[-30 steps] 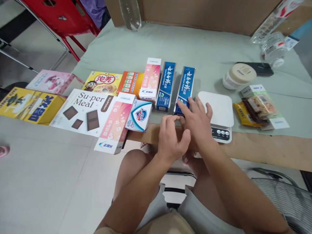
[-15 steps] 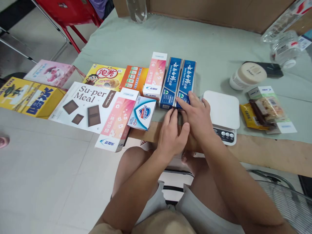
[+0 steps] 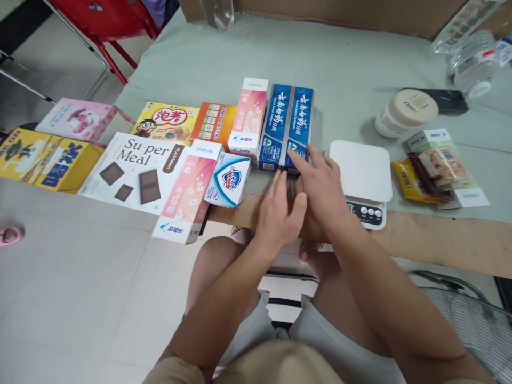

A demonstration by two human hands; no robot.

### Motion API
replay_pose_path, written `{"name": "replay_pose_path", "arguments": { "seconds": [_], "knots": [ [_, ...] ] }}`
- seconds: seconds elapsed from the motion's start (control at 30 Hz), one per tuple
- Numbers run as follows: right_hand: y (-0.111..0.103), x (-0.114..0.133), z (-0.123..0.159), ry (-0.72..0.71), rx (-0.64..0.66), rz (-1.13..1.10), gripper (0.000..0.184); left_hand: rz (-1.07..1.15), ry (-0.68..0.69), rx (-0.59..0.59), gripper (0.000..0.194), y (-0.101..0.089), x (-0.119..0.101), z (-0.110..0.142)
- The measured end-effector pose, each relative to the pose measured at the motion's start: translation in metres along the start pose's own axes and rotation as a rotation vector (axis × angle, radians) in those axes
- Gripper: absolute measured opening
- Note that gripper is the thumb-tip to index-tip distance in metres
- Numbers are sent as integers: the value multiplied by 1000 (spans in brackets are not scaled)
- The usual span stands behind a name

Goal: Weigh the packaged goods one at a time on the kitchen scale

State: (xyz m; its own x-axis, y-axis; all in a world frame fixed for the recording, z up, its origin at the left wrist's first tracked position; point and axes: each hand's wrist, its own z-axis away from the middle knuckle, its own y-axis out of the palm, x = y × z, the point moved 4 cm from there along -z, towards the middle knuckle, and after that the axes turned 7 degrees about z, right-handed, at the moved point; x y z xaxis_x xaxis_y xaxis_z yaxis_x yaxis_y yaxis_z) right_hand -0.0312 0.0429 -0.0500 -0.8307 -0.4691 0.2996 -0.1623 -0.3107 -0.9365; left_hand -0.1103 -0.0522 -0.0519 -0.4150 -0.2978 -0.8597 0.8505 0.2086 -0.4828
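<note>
Two blue toothpaste boxes lie side by side on the table, the left toothpaste box [image 3: 276, 125] and the right toothpaste box [image 3: 298, 125]. My right hand [image 3: 322, 184] is open, its fingertips resting on the near end of the right box; its thumb is partly hidden. With fingers stretched out, my left hand [image 3: 278, 213] reaches to the near ends of the boxes and seems to touch them. Left of them is a pink-and-white toothpaste box [image 3: 248, 117]. A Safeguard soap box [image 3: 229, 180] lies nearer the front edge.
A white kitchen scale [image 3: 360, 170] sits right of my hands. Beyond it are a Dove jar [image 3: 406, 113] and packaged snacks [image 3: 442, 165]. Leftward lie a Su-per Meal box [image 3: 136, 173], another pink box [image 3: 188, 192] and a yellow box [image 3: 48, 160] at the table edge.
The right blue box lies slightly closer to and more level with the left one. Both hands stay at the near ends. The whole view has shifted a little.
</note>
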Motion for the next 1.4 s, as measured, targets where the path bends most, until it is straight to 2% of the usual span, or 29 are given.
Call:
{"name": "replay_pose_path", "arguments": {
  "seconds": [0.1,0.2,0.3,0.43,0.53,0.63,0.73,0.83,0.9,1.03,1.13,1.2,1.27,1.33,1.4],
  "knots": [
    [-5,-7,11,-51,-69,-33,59,0,39,-51,57,-1,-3,1],
    [-18,-25,31,-107,-236,-77,54,29,98,-60,40,0,-10,3],
    [-27,-59,54,-83,-375,-109,46,58,216,-29,24,5,-20,6],
    [-25,-118,76,98,-546,-125,34,44,318,2,21,20,-33,9],
    [-22,-161,85,293,-680,-114,35,32,325,69,17,47,-48,6],
    [-23,-197,92,492,-723,-77,43,30,388,168,13,85,-70,1],
    [-23,-224,95,588,-678,-58,51,22,465,223,14,120,-89,-4],
    [-14,-246,94,618,-559,-42,58,15,506,238,17,142,-95,-6],
    [-9,-253,94,615,-528,-39,58,11,527,237,16,149,-95,-7],
    [-13,-252,93,555,-563,-89,59,1,535,241,14,150,-94,-3],
    [-18,-248,85,578,-489,-104,55,-1,518,233,13,142,-95,1],
    [-20,-247,79,652,-397,-75,52,-3,503,223,13,132,-95,3],
    [-24,-244,76,742,-365,-29,50,-3,506,215,13,120,-95,4],
    [-30,-234,78,764,-465,-16,47,1,536,204,14,105,-93,3],
    [-36,-213,83,642,-639,-59,43,-5,569,188,14,91,-90,0]
  ]
}}
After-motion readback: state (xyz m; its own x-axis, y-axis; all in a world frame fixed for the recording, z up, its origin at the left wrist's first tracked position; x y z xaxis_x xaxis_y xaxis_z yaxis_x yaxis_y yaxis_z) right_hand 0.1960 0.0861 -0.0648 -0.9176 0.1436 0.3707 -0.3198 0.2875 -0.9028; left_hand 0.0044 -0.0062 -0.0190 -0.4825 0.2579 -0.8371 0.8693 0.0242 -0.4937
